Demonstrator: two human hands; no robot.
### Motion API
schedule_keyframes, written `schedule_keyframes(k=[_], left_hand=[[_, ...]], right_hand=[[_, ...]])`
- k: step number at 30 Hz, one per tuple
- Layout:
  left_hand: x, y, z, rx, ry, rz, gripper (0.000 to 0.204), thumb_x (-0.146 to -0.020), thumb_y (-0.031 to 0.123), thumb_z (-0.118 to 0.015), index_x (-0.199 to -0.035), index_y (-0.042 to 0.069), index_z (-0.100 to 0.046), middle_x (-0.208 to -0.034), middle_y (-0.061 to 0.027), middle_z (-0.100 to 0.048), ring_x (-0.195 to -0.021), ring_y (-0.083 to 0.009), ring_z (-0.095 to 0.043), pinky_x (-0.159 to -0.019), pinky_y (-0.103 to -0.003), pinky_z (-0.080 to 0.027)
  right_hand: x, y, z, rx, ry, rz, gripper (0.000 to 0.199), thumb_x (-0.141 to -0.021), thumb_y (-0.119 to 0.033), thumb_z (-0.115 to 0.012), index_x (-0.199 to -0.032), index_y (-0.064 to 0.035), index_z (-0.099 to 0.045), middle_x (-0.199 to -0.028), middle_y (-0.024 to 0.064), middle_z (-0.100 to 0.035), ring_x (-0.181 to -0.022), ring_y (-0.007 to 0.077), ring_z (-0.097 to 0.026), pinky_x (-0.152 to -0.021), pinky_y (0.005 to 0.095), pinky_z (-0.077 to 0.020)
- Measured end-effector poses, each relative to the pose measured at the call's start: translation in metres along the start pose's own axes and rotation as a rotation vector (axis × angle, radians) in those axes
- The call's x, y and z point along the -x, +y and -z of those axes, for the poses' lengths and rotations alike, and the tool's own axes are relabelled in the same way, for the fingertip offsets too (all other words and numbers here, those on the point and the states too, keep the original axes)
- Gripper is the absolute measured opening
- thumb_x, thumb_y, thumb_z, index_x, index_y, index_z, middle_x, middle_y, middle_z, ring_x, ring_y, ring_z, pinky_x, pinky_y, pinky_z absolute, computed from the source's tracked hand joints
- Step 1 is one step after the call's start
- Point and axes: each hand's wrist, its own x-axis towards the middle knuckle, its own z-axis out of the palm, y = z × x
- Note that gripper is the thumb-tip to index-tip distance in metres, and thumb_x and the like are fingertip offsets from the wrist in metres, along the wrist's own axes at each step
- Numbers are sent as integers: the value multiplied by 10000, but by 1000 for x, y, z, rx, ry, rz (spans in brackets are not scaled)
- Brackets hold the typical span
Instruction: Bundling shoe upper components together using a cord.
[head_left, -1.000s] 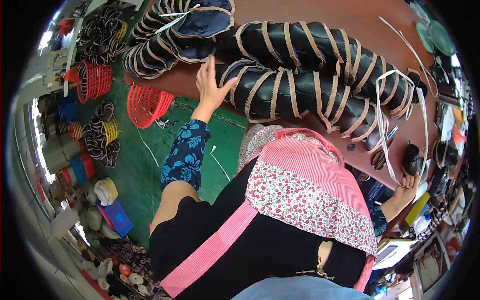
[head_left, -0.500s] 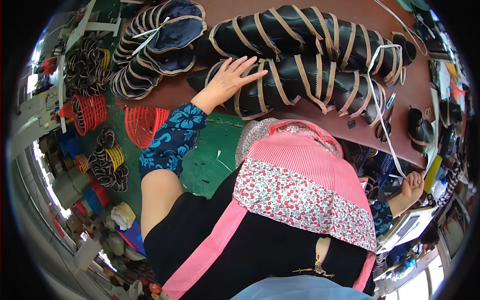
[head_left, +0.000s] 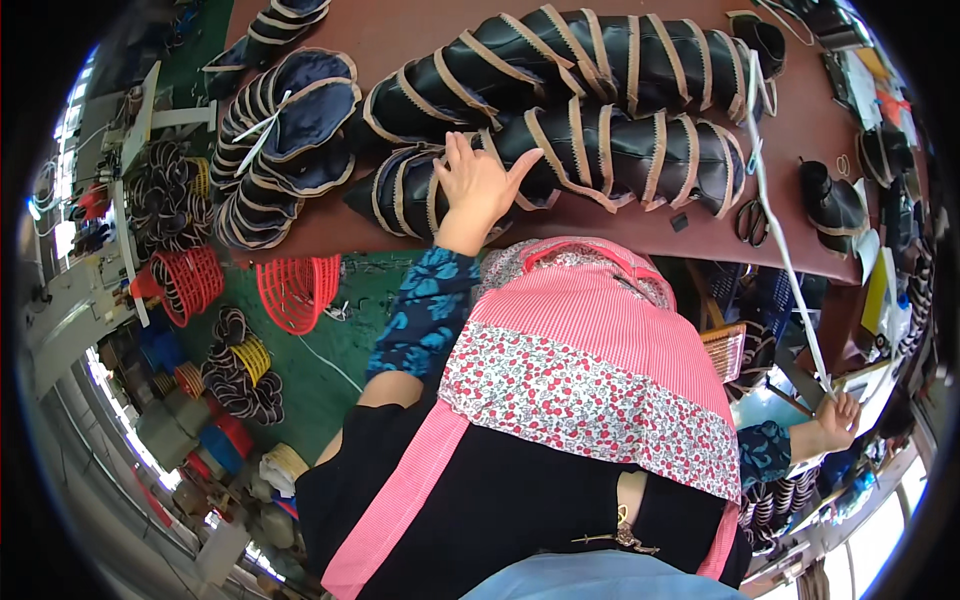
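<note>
My left hand (head_left: 478,188) is open over the near row of black pieces (head_left: 635,150) — thumb spread wide, fingers closed on nothing I can see. That row, edged in tan, lies along the counter (head_left: 590,232), just in front of the far row (head_left: 590,60). Out to the side, my right hand (head_left: 838,415) is curled tight around the end of a white strap (head_left: 791,275) — it runs up taut-looking past the scissors (head_left: 752,223) toward the far row's right end.
</note>
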Motion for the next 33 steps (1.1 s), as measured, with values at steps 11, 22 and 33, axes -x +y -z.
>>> schedule_keyframes(k=[11,22,33], left_hand=[[-15,57,-54,51,124,5,1040,-1022,621,-653,-1755,25,-219,-1787,-355,-179,-1688,-495,-97,-1310,-685,-171],[-34,150,-19,-209,60,-632,811,-874,-86,-652,-1577,317,-612,-1771,-226,-320,-1629,-428,-328,-1266,-676,-312],[-36,313,-93,-122,4,56,1218,-931,874,-560,-1681,-66,-368,-1789,-318,-251,-1689,-436,-172,-1301,-724,-92]], right_hand=[[-115,71,-17,-113,-207,-318,160,-1124,-55,-537,-1232,47,-595,-774,19,-416,-661,142,-380,-584,306,-301],[-249,74,-10,-102,-236,-364,205,-1121,-57,-523,-1274,52,-604,-773,15,-383,-680,146,-367,-602,321,-303],[-129,347,-187,1394,-862,-576,365,-1006,-329,-776,-1194,-21,-827,-956,67,-815,-850,138,-741,-763,340,-578]])
